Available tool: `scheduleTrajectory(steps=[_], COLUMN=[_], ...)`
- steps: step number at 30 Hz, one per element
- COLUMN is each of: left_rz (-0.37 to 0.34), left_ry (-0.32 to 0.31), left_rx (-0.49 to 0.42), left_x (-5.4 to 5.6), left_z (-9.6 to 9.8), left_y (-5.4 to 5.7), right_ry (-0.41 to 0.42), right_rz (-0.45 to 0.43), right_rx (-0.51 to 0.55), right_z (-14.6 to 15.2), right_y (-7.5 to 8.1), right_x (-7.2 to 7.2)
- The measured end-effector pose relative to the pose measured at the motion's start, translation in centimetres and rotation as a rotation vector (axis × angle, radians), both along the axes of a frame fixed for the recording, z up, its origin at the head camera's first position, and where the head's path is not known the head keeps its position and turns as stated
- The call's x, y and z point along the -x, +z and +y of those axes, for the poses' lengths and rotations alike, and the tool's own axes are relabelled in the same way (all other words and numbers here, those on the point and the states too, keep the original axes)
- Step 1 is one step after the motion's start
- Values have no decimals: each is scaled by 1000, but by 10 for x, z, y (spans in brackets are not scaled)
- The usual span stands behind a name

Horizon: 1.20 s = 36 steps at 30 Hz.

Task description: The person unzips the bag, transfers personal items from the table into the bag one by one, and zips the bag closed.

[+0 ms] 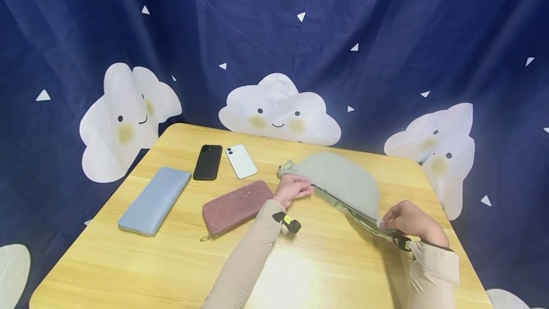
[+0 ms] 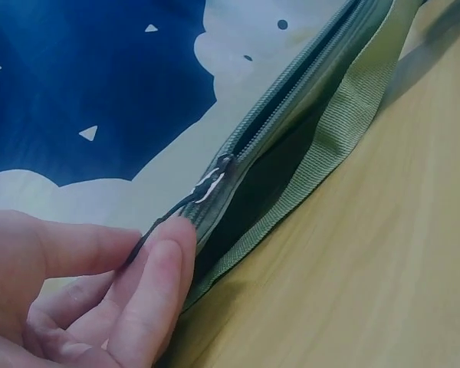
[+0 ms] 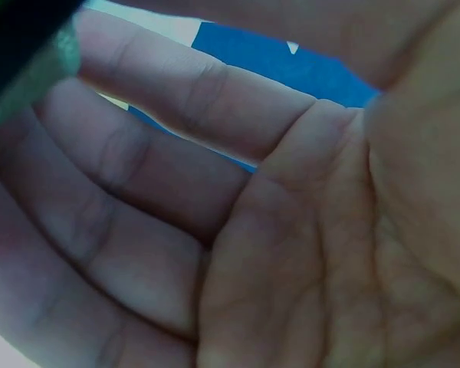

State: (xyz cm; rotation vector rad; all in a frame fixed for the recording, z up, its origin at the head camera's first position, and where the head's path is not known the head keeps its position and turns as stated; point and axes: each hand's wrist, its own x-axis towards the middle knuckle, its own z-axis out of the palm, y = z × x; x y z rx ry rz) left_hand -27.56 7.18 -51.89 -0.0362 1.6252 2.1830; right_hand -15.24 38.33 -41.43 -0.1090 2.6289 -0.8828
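Observation:
A grey-green half-moon bag [image 1: 343, 175] lies on the table, its zip along the edge facing the person. My left hand [image 1: 293, 190] is at the bag's left end, thumb and finger pinching the black zip-pull cord [image 2: 167, 221]. Beyond the slider the zip teeth [image 2: 291, 96] stand apart in a narrow gap. A green webbing strap [image 2: 353, 115] hangs below the zip. At the opposite end my right hand [image 1: 413, 223] pinches the bag's corner between thumb and fingers; in the right wrist view the curved fingers [image 3: 161, 169] cover most of the picture.
Left of the bag lies a dusty-pink zip wallet [image 1: 236, 206], close to my left forearm. A light-blue long wallet [image 1: 154, 199] is farther left. Behind them lie a black phone [image 1: 208, 162] and a white phone [image 1: 241, 161]. A blue cloud-print curtain [image 1: 257, 27] hangs behind the table.

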Motion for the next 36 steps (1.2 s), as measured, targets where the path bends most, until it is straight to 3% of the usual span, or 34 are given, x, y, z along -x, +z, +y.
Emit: scheduleTrajectory(steps=[8,25,36], left_rz=[36,40,44], left_ry=[74,47,71], left_rx=[23,127,150], left_x=[-2,-4,-3], left_z=[2,-5,-10], left_y=[0,14,13], right_ry=[76,51,61], right_rz=[16,5,36], right_rx=[17,-20,-45], right_z=[-5,-8,-9], right_y=[-3,-3,-1], right_x=[3,4,3])
